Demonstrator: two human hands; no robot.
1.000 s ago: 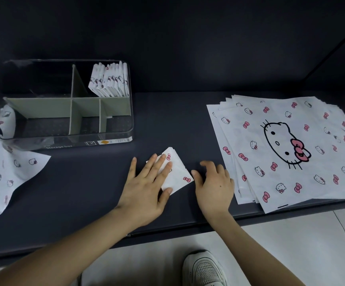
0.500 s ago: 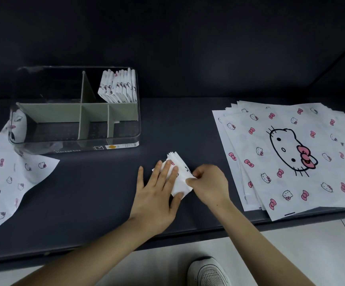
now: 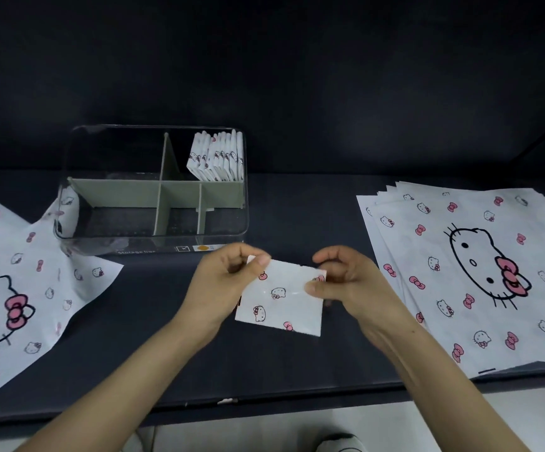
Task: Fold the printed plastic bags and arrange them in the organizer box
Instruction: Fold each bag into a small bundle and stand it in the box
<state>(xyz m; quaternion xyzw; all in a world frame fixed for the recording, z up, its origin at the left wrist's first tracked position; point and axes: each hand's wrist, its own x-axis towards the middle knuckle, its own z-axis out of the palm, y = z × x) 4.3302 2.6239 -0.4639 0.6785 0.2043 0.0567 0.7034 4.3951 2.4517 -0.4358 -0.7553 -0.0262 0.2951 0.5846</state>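
Over front-middle of table (image 3: 153, 337), you pinch folded printed bag (image 3: 280, 305) by its top corners, left hand (image 3: 222, 285) and right hand (image 3: 349, 282), thumbs on front. Folding looks finished. Next: carry to organizer box (image 3: 134, 244), slot upright beside folded stack (image 3: 219, 158) in far-right compartment. Keep folds pinched.

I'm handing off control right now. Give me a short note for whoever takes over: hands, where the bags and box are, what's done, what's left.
Left hand pinches the folded bag at its upper left corner; right hand has its grip on the right edge. The bag is held above the table.
Organizer box sits back left.
Done: a row of folded bags stands in its back right compartment.
Left: box the held bag, then fold the flat stack on the right and the loose flat bag on the left.
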